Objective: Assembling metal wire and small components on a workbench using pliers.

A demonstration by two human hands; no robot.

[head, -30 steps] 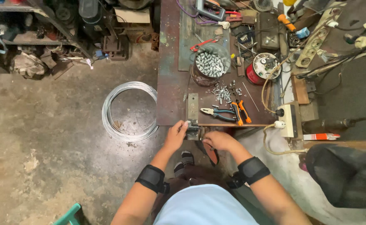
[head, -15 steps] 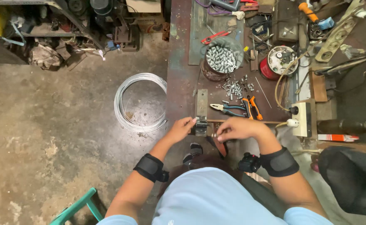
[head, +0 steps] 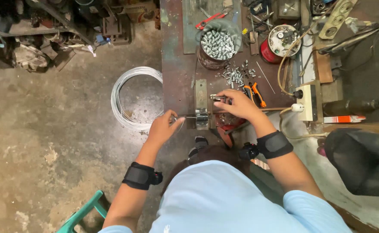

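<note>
A: Where do we see the work?

B: At the near edge of the surface (head: 178, 86). The small metal clamp (head: 201, 117) sits there, with a thin wire (head: 188, 117) sticking out toward nine o'clock, its long axis running nine to three.

A: And our hands?

B: Apart. The left hand (head: 162, 127) is pinched on the wire's free end, off the edge. The right hand (head: 237, 103) is closed on a small metal piece (head: 217, 97) just at one o'clock of the clamp.

A: Containers?

B: A round tin (head: 217, 45) at twelve o'clock, full of silvery metal parts; more lie loose (head: 237, 75) below it. A wire coil (head: 131, 97) rests on the floor at nine o'clock.
</note>
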